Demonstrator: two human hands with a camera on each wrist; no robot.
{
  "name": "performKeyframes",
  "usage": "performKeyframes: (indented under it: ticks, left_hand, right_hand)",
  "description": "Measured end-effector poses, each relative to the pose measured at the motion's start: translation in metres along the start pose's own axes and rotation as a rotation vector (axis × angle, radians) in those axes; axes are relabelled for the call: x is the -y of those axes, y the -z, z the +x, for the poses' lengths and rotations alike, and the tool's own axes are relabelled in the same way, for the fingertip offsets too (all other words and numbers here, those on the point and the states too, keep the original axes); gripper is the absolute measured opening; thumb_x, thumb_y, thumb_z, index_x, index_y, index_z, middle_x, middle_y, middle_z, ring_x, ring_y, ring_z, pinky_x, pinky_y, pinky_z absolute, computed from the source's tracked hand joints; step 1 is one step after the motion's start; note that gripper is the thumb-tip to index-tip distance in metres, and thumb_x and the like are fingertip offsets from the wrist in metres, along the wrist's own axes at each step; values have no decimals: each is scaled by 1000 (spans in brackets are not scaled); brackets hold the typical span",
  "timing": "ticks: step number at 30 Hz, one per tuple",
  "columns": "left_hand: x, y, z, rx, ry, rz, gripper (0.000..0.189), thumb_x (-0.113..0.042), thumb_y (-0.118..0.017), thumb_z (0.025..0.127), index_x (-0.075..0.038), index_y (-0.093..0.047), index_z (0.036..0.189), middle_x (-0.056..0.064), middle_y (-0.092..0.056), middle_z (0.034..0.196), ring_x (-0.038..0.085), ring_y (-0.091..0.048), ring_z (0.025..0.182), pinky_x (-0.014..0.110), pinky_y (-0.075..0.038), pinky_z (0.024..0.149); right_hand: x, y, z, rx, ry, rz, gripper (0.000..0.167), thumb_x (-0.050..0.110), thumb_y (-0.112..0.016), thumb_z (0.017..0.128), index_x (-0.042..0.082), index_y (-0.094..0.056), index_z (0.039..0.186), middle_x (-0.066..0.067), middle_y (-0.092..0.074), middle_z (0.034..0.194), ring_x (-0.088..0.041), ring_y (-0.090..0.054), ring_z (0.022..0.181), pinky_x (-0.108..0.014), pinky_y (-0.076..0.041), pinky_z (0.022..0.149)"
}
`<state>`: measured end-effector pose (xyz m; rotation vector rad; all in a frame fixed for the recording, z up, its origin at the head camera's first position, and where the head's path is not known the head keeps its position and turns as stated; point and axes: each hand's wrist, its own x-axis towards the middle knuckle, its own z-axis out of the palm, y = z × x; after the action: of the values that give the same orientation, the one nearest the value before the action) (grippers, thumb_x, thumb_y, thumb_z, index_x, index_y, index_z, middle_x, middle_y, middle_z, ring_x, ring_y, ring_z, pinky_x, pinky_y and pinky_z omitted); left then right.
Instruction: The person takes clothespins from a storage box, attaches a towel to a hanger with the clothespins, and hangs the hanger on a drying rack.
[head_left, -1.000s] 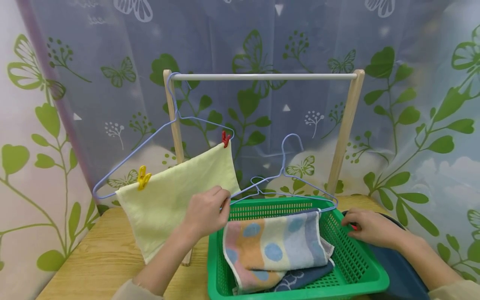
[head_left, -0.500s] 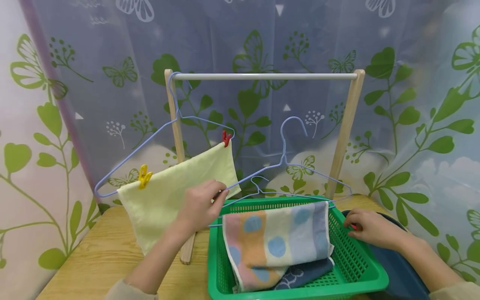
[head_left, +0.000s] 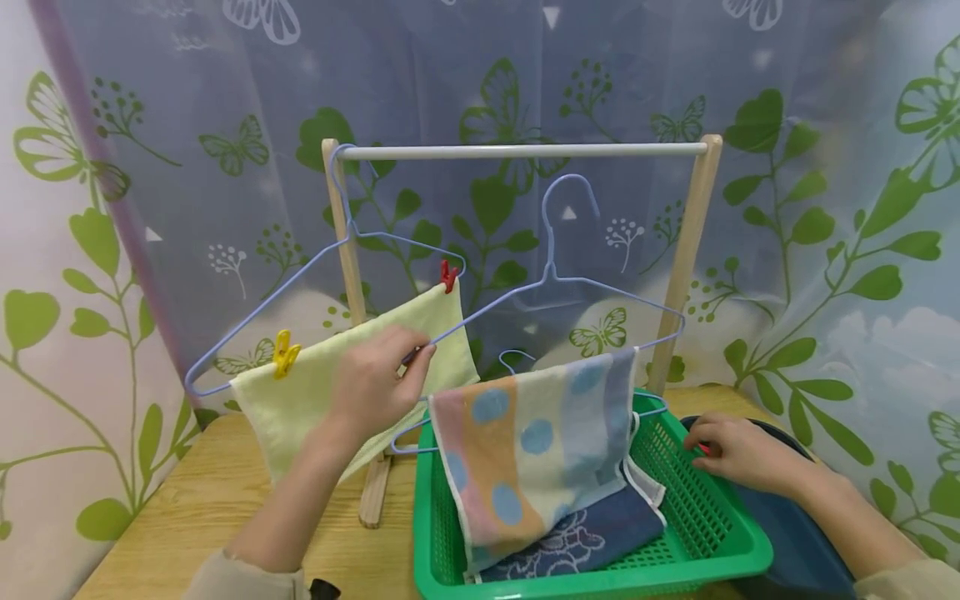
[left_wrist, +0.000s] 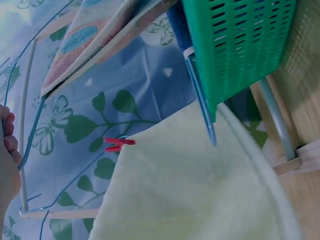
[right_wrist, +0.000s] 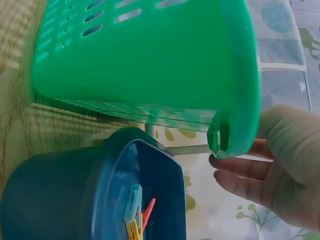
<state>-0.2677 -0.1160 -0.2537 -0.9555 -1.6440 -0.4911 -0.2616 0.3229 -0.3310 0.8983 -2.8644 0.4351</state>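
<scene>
Just above the green basket (head_left: 697,572), a raised blue hanger (head_left: 551,273) has a spotted towel (head_left: 536,437) draped over its bottom bar. Left hand (head_left: 382,375) is the close one: fingers curled tight round the wire at the hanger's left end, nothing on the right end. So its long axis runs pretty much left to right, heading away from that hand, hook up and sitting below the white rail (head_left: 525,152), not touching it.

Right hand (head_left: 738,450) is over by the basket's right rim, fingers loosely bent. Bit of red shows between them, can't tell if it's pinching anything.

Under the towel there's a navy cloth (head_left: 577,542). Off left, a pale yellow cloth (head_left: 277,417) hangs with a yellow clip (head_left: 285,354) and a red clip (head_left: 448,275). Far right, a dark blue tub (head_left: 795,533) with spare clips (right_wrist: 132,210). All on a wooden table (head_left: 165,500).
</scene>
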Motion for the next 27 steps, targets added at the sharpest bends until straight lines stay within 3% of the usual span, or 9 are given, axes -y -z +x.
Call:
performKeyframes:
  ticks: [8, 14, 19, 27]
  left_hand:
    - [0, 4, 13, -31, -36, 21, 5, 2, -66, 73, -2, -62, 74, 2, -54, 63, 12, -50, 50, 24, -38, 40]
    - [0, 9, 23, -66, -67, 34, 5, 3, -66, 72, -2, -63, 72, 2, -52, 60, 12, -46, 44, 22, -31, 35]
    - [1, 13, 27, -73, -68, 40, 6, 4, -66, 71, -2, -63, 72, 3, -53, 60, 12, -46, 43, 23, -32, 35]
    - [2, 14, 23, -66, -58, 26, 7, 4, -67, 70, -2, -64, 73, 3, -53, 60, 12, -47, 44, 23, -34, 36]
  right_hand:
    - [-3, 2, -2, -9, -12, 32, 14, 14, -69, 81, 11, -66, 94, 4, -54, 90, 0, -44, 66, -25, -42, 55]
    - [-4, 5, -4, 33, -101, 156, 21, 19, -67, 84, 7, -64, 101, 1, -58, 91, -4, -54, 66, -26, -46, 53]
    - [-6, 8, -5, 73, -182, 255, 27, 20, -64, 86, 3, -63, 107, -2, -60, 89, -10, -56, 62, -28, -47, 50]
    - [-24, 11, -9, 97, -195, 177, 24, 21, -64, 86, 4, -66, 103, -4, -65, 96, -18, -61, 83, -31, -50, 65]
